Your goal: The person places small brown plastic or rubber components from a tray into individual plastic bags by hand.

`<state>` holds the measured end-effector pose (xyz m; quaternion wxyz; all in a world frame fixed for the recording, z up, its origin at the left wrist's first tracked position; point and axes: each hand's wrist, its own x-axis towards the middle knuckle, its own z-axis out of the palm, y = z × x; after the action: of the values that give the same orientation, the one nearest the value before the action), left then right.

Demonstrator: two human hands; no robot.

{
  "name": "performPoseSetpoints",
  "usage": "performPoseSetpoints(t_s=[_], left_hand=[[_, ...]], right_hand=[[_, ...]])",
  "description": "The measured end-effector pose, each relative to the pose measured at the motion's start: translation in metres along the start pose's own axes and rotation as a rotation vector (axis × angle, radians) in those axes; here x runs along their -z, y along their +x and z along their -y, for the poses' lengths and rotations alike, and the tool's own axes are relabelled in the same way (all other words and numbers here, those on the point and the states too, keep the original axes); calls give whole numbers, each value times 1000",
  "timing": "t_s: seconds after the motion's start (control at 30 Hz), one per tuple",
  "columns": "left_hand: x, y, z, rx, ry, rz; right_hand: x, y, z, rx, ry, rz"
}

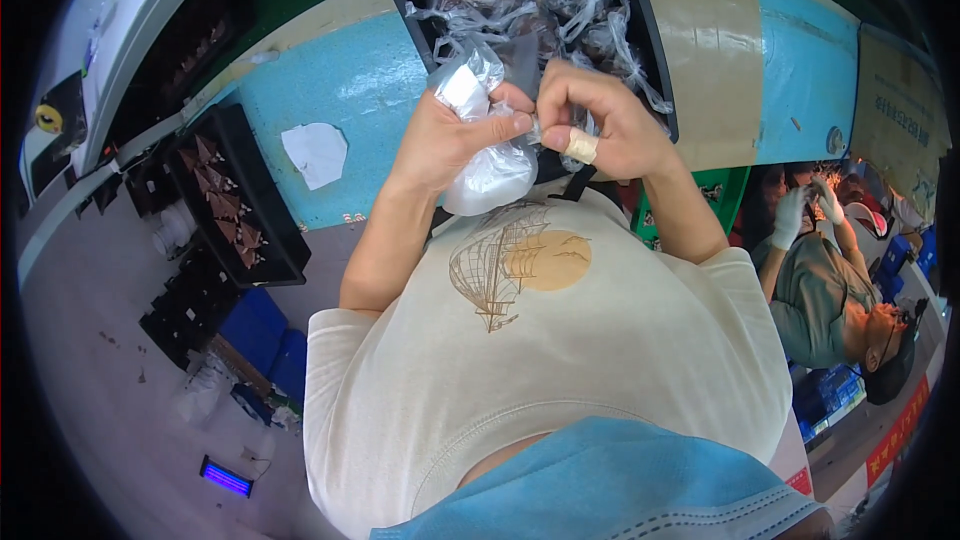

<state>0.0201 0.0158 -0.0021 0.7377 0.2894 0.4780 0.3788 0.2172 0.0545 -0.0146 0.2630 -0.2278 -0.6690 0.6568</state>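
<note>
Close in front of my chest, a clear plastic bag (492,178) bulges below my fingers. My left hand (440,140) is closed around its upper part, with a crinkled fold of film standing out above the thumb. Fingers of my right hand (615,130) pinch the bag right beside the left thumb; tan tape wraps a finger there. What the bag contains, if anything, I cannot make out. Just beyond both hands is a black crate (655,52), filled with brown pieces in knotted clear bags (530,0).
A blue and tan covered table (370,70) runs under the crate. White paper (315,154) lies at left, beside another black crate (282,210) of brown pointed pieces (228,208). A green crate (735,202) is at right. Farther right, a gloved co-worker (815,285) works.
</note>
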Motion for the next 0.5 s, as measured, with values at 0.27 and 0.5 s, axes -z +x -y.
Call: performPoseSetpoints(t_s=[0.27,0.5], left_hand=[[3,-3,-2,-275,338,14],[-9,-7,24,-628,606,-433]], right_hand=[[-8,19,-13,88,-260,-220],[-22,10,8,73,-354,-293]])
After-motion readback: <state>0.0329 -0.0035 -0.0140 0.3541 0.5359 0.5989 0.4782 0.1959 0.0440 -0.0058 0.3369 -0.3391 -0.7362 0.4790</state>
